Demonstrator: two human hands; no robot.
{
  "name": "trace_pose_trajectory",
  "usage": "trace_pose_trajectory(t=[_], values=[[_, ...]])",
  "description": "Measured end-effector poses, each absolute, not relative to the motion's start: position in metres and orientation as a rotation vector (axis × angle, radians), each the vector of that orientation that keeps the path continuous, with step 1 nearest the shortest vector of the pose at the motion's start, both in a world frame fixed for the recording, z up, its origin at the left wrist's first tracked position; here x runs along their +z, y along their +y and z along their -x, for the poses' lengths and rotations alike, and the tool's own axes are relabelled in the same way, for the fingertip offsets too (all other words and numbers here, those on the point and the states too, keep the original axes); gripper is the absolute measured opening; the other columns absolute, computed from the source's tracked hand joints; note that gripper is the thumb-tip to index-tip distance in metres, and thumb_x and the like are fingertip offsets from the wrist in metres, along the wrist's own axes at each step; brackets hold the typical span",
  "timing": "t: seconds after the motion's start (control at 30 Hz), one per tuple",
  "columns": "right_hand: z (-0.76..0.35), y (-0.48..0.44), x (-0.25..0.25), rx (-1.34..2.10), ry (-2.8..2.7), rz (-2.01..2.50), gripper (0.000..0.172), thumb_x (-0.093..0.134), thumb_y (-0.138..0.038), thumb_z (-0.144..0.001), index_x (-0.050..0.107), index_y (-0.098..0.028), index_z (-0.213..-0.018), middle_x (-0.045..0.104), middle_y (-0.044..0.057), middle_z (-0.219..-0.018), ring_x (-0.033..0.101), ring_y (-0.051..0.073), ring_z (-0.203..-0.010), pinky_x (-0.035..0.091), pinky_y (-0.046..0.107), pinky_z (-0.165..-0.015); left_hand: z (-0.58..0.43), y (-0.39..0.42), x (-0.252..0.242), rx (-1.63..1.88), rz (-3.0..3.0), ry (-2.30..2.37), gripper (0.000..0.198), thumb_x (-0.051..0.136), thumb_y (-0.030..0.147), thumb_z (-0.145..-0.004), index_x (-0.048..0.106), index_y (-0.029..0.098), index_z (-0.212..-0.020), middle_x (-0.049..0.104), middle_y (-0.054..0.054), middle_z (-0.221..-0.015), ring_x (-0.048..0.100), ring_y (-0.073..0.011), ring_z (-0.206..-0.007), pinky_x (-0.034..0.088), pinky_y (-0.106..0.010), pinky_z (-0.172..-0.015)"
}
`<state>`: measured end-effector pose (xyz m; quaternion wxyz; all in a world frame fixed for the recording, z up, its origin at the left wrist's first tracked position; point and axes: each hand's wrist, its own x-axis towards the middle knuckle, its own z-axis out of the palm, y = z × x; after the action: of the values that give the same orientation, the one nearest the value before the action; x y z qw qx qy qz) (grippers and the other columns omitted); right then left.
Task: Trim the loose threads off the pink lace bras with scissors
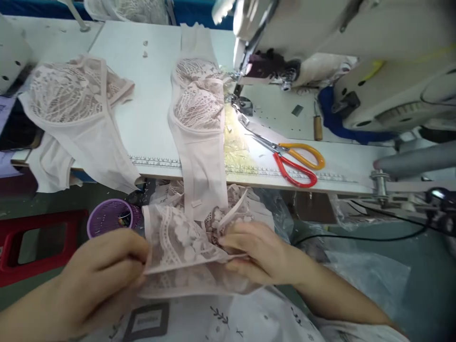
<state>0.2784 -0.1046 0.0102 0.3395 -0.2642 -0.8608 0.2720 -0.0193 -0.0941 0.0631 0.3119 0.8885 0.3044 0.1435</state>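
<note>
My left hand (107,268) and my right hand (256,251) both pinch a pale pink lace garment piece (181,247) in my lap, one on each side of it. A second lace piece (197,109) lies lengthwise on the white table (149,118) and hangs over its front edge toward my hands. Its far end rests near the needle of the sewing machine (320,38). Fingers of both hands are closed on the lace.
A pile of finished lace pieces (74,109) lies at the table's left. Scissors (295,159) with orange and red handles rest right of the needle. A purple basket (110,216) and a red stool (32,242) stand below left. Clear plastic (356,270) lies right.
</note>
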Motion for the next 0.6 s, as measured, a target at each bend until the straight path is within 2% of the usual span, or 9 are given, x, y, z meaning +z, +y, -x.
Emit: trace_pose_trajectory(t=[0.07,0.17,0.23,0.3,0.37,0.5,0.6], values=[[-0.282,-0.102,0.014,0.607,-2.263,0.669,0.028,0.043,-0.041,-0.094,0.056,-0.017,-0.101,0.059,0.009,-0.092,0.057,0.015,-0.075,0.048,0.026,-0.061,0.012,-0.084,0.064,0.537,-2.390,0.810,0.019,0.045,0.004,-0.079,0.052,0.021,-0.082,0.056,-0.006,-0.092,0.056,-0.0168,-0.086,0.047,-0.028,-0.071],[-0.284,-0.108,0.017,0.571,-2.297,0.655,0.034,0.056,-0.049,-0.085,0.058,-0.015,-0.089,0.055,0.016,-0.114,0.057,0.023,-0.101,0.049,0.036,-0.081,0.004,-0.074,0.061,0.672,-2.374,0.800,0.021,0.047,0.004,-0.078,0.055,0.023,-0.082,0.061,-0.005,-0.097,0.057,-0.0183,-0.097,0.051,-0.030,-0.078],[-0.284,-0.114,0.018,0.617,-2.305,0.718,0.032,0.060,-0.045,-0.083,0.057,-0.014,-0.085,0.054,0.019,-0.120,0.053,0.026,-0.111,0.047,0.040,-0.089,0.003,-0.071,0.059,0.669,-2.323,0.822,0.025,0.049,0.003,-0.076,0.057,0.026,-0.085,0.065,-0.002,-0.096,0.059,-0.0194,-0.098,0.053,-0.033,-0.082],[-0.283,-0.118,0.018,0.675,-2.283,0.812,0.020,0.059,-0.033,-0.086,0.055,-0.014,-0.086,0.057,0.018,-0.116,0.055,0.023,-0.108,0.048,0.037,-0.088,0.002,-0.071,0.059,0.639,-2.280,0.833,0.029,0.049,0.004,-0.075,0.058,0.028,-0.090,0.067,-0.001,-0.096,0.060,-0.0206,-0.098,0.053,-0.037,-0.085],[-0.282,-0.120,0.019,0.709,-2.227,0.898,0.008,0.057,-0.021,-0.086,0.053,-0.014,-0.087,0.061,0.016,-0.110,0.057,0.021,-0.105,0.050,0.034,-0.086,0.002,-0.072,0.059,0.629,-2.258,0.824,0.029,0.049,0.006,-0.076,0.059,0.029,-0.090,0.068,-0.001,-0.097,0.063,-0.0213,-0.095,0.055,-0.038,-0.083],[-0.280,-0.117,0.020,0.742,-2.173,0.988,0.007,0.056,-0.019,-0.085,0.052,-0.014,-0.088,0.063,0.016,-0.105,0.059,0.021,-0.100,0.053,0.034,-0.081,-0.002,-0.075,0.061,0.669,-2.177,0.959,0.022,0.049,0.006,-0.078,0.058,0.027,-0.079,0.069,-0.001,-0.095,0.066,-0.0199,-0.085,0.057,-0.036,-0.077],[-0.279,-0.115,0.022,0.761,-2.185,0.976,0.003,0.055,-0.016,-0.085,0.054,-0.014,-0.083,0.063,0.017,-0.104,0.059,0.022,-0.097,0.052,0.035,-0.081,-0.004,-0.078,0.061,0.659,-2.186,0.970,0.022,0.050,0.005,-0.078,0.058,0.026,-0.078,0.069,-0.002,-0.097,0.066,-0.0191,-0.084,0.058,-0.035,-0.077]])
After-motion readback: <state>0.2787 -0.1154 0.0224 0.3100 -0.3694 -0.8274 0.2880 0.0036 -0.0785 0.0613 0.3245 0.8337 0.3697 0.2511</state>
